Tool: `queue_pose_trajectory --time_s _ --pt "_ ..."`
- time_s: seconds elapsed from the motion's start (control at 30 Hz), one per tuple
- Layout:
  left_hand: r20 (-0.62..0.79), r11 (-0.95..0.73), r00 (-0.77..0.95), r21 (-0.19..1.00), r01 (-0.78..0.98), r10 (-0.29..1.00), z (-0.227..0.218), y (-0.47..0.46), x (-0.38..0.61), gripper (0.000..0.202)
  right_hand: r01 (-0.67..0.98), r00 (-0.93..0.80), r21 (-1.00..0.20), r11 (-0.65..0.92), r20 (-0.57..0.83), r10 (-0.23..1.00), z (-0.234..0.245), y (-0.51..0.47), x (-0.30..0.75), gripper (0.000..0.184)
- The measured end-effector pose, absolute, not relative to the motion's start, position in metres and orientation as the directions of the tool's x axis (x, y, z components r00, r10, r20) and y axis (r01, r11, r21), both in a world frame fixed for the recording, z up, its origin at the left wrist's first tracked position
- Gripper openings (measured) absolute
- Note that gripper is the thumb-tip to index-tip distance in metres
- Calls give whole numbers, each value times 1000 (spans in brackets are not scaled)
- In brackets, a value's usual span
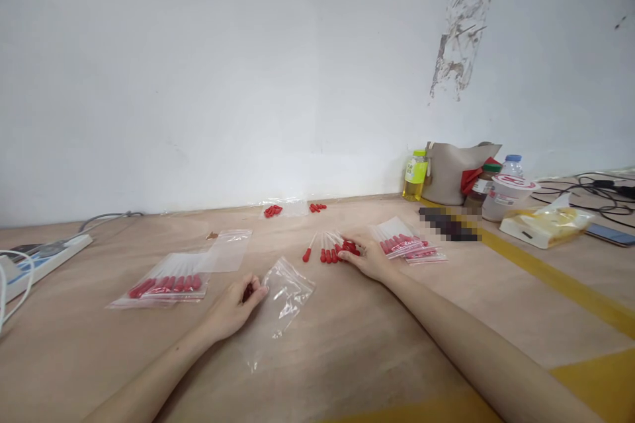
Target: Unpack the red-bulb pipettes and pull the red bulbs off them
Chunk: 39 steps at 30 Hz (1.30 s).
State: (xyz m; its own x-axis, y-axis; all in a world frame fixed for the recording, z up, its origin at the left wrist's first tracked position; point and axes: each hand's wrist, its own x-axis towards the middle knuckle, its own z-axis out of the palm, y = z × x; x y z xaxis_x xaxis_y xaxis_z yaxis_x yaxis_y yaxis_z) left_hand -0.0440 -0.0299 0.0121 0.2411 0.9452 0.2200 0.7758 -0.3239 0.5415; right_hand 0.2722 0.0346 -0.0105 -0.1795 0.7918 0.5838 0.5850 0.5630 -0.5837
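My left hand (234, 307) is closed, its thumb and finger pinching the edge of a clear zip bag (290, 297) that lies flat on the table. Something dark red shows in the curl of those fingers, too hidden to tell. My right hand (368, 259) is closed round some red-bulbed droppers (351, 246). Just left of its fingertips, several more droppers (327, 255) lie in a row, bulbs towards me, with one apart at the left. Filled bags of droppers (169, 283) rest left of my left hand. Other filled bags (404, 244) are stacked beyond my right wrist.
Loose red bulbs (272, 211) and a clear bag lie by the wall. A power strip (54, 264) with cables sits at the left. A yellow-capped bottle (415, 175), a grey bag (451, 172), a cup (507, 198), a tissue pack (546, 221) and a phone (610, 234) stand right.
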Motion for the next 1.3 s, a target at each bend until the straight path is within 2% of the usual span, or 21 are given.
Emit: queue_pose_trajectory --time_s 0.13,0.2,0.33,0.47,0.57,0.63,0.73,0.83,0.93,1.1,1.3 --pt "351 -314 78 691 651 933 16 -7 -66 26 597 -87 -668 445 498 863 -11 37 276 60" --pt "387 -268 -50 720 641 921 20 13 -82 25 605 -90 -689 400 440 894 -12 38 277 66" --pt "407 -81 -163 520 850 899 28 41 -103 14 628 -128 -661 411 434 892 -14 38 275 61" --pt "494 -43 -171 391 919 853 31 42 -100 17 636 -113 -648 419 459 881 -14 34 270 52" --pt "633 -89 -50 186 979 772 30 34 -80 24 656 -100 -633 411 466 879 -13 31 268 46" --pt "639 -245 115 117 962 760 29 29 -58 22 674 -105 -619 404 461 881 -12 29 267 44" --pt "506 -544 368 258 799 780 22 25 -17 18 686 -101 -607 400 465 880 -12 27 267 41" --pt "376 -544 399 473 693 836 10 29 18 27 632 -34 -677 377 461 887 -15 29 268 41" --pt "359 -480 319 651 587 877 -3 42 39 24 520 47 -783 341 425 904 -20 33 269 33" --pt "380 -473 281 722 505 881 -14 55 55 16 482 67 -807 341 423 904 -22 39 269 9" --pt "392 -489 294 740 463 872 -13 44 66 15 515 41 -778 359 441 896 -18 35 269 16"
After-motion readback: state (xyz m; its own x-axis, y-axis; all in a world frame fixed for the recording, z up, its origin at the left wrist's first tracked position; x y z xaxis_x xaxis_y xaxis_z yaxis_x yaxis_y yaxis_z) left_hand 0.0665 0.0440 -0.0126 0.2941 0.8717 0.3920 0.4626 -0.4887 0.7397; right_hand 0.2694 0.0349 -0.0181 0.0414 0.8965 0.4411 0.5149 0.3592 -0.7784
